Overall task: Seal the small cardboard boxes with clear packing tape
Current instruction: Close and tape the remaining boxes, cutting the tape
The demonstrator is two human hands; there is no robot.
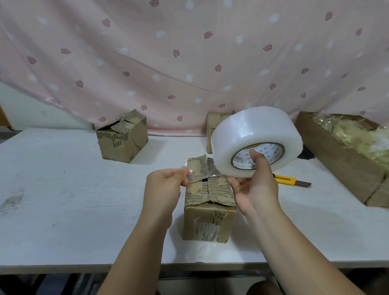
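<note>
Inner core of tape roll (254, 129): Chinese characters, Latin word ending "tape", repeated; too small for more.

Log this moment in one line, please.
left hand pinches tape end | right hand holds tape roll | front box between hands

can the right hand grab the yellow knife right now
Probably not yet: the right hand grips the tape roll, thumb in its core. The knife lies uncovered on the table beside that hand, so the path looks free once the roll is set down.
</note>
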